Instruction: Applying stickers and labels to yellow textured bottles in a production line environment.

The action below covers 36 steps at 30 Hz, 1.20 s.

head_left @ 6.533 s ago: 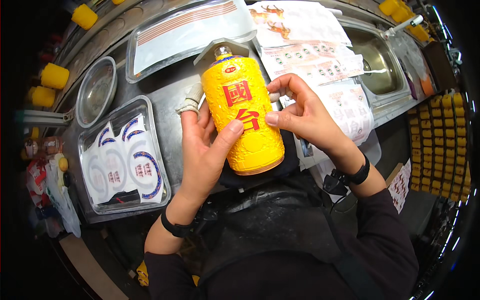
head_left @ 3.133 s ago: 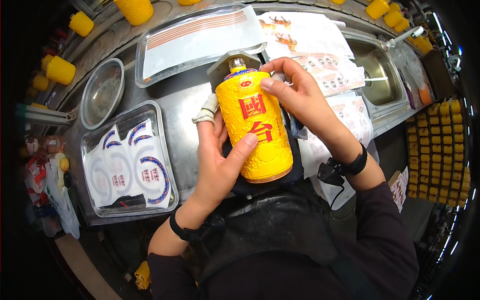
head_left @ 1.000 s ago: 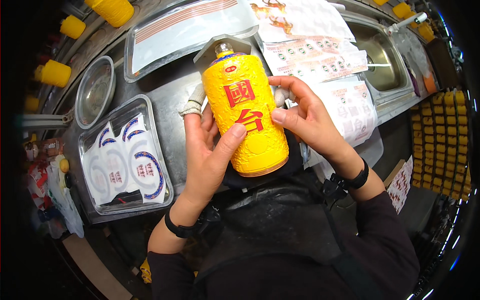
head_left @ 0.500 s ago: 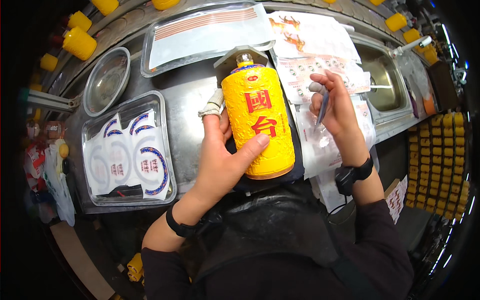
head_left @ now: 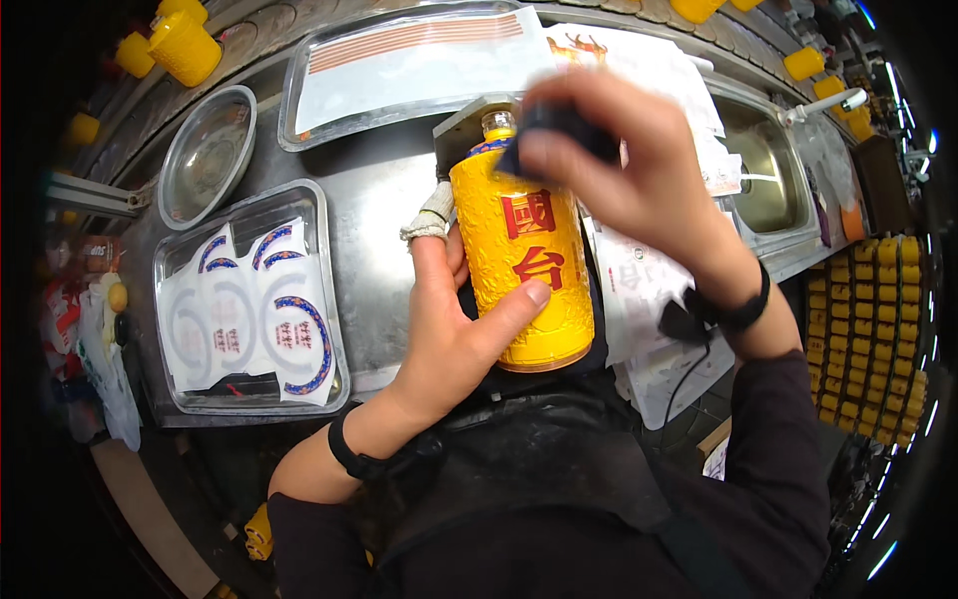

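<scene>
A yellow embossed bottle point(head_left: 489, 230) with red characters and a clear glass neck leans on a dark pad, its neck by an angled metal bracket point(head_left: 461, 132). My left hand point(head_left: 449, 339) is closed round its left side, thumb across the front; a whitish wrap covers one fingertip. Over the bottle's upper right, my right hand point(head_left: 649, 150) pinches a dark flat piece point(head_left: 564, 135), smeared by motion. That piece overlaps the bottle's shoulder beside the blue patterned neck band point(head_left: 489, 147). Whether it touches the bottle, I cannot tell.
To the left, a metal tray point(head_left: 339, 364) holds sheets of blue curved labels, below a round metal bowl point(head_left: 208, 155). Another tray point(head_left: 287, 125) with striped sheets lies at the back. Printed sheets point(head_left: 639, 290) and a sink point(head_left: 763, 170) are on the right. Yellow bottles point(head_left: 185, 48) line the conveyor.
My right hand has swung up and left, from over the printed sheets to the bottle's shoulder. The bottle sits slightly lower and further right in view, still in my left hand.
</scene>
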Available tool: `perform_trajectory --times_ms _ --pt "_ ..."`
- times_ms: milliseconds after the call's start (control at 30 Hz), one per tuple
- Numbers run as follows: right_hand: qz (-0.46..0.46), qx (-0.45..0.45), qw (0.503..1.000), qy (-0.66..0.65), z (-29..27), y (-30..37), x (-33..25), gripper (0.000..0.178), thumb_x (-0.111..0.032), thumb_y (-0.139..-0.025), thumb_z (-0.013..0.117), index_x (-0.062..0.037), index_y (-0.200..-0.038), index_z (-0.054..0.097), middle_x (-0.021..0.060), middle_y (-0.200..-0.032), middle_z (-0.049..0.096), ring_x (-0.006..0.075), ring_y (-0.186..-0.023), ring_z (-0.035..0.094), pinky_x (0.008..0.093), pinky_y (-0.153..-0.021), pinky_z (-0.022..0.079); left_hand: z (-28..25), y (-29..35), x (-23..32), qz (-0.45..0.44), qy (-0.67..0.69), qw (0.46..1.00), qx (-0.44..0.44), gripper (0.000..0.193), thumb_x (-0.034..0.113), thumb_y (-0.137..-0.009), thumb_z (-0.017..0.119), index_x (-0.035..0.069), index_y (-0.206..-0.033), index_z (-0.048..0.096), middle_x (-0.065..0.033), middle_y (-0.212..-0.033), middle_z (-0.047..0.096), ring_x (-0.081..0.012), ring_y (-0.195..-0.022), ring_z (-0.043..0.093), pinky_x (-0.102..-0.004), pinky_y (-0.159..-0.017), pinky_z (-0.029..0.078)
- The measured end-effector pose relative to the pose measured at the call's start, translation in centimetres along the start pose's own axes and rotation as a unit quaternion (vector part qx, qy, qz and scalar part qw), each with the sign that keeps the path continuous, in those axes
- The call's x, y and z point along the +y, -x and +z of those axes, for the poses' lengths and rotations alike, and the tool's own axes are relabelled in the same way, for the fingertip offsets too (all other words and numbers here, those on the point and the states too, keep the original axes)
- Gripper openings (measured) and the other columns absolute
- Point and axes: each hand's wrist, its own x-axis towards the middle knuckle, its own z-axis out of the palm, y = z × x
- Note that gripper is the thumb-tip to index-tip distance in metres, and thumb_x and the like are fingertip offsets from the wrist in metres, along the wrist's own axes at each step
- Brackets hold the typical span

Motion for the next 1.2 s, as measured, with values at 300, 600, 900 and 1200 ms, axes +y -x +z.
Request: perform_trajectory --times_ms 300,600,900,1200 --pt "0.002 0.037 0.999 0.019 0.2 1.5 -0.3 0.024 -0.006 -0.075 0.075 -0.0019 -0.097 0.066 0.0111 -0.085 0.066 0.0233 -0.076 0.066 0.0293 -0.071 0.051 0.0 0.2 -0.5 0.008 0.049 0.999 0.008 0.064 0.009 -0.083 0.072 -0.005 -0.127 0.027 -0.0204 -0.129 0.05 -0.0234 -0.119 0.053 -0.0379 -0.103 0.04" --pt "-0.06 0.042 0.995 0.067 -0.5 0.7 -0.3 0.026 0.001 -0.073 0.074 -0.0047 -0.096 0.064 0.0078 -0.083 0.064 0.0233 -0.074 0.062 0.0305 -0.064 0.05 -0.3 -0.1 -0.5 0.0 0.03 1.0 0.001 0.069 0.012 -0.083 0.072 -0.005 -0.132 0.026 -0.021 -0.134 0.048 -0.0236 -0.122 0.051 -0.0378 -0.105 0.038" --pt "-0.157 -0.143 0.977 -0.028 -1.1 6.6 -5.1 0.025 -0.012 -0.069 0.072 -0.0132 -0.094 0.073 0.0017 -0.089 0.065 0.0211 -0.075 0.061 0.0339 -0.066 0.048 -2.0 0.2 -1.1 -0.01 0.133 0.991 -0.033 0.069 0.008 -0.089 0.047 -0.001 -0.149 0.014 -0.0208 -0.148 0.035 -0.0264 -0.138 0.035 -0.0392 -0.115 0.023" --pt "-0.163 -0.1 0.981 -0.019 -0.7 7.1 -5.0 0.027 -0.011 -0.059 0.077 -0.0111 -0.086 0.073 0.0017 -0.09 0.067 0.0187 -0.075 0.06 0.0319 -0.064 0.048 -1.1 0.1 -0.7 0.001 0.12 0.993 -0.023 0.065 0.018 -0.097 0.048 0.0 -0.149 0.014 -0.0191 -0.147 0.036 -0.0229 -0.134 0.039 -0.0364 -0.112 0.028"
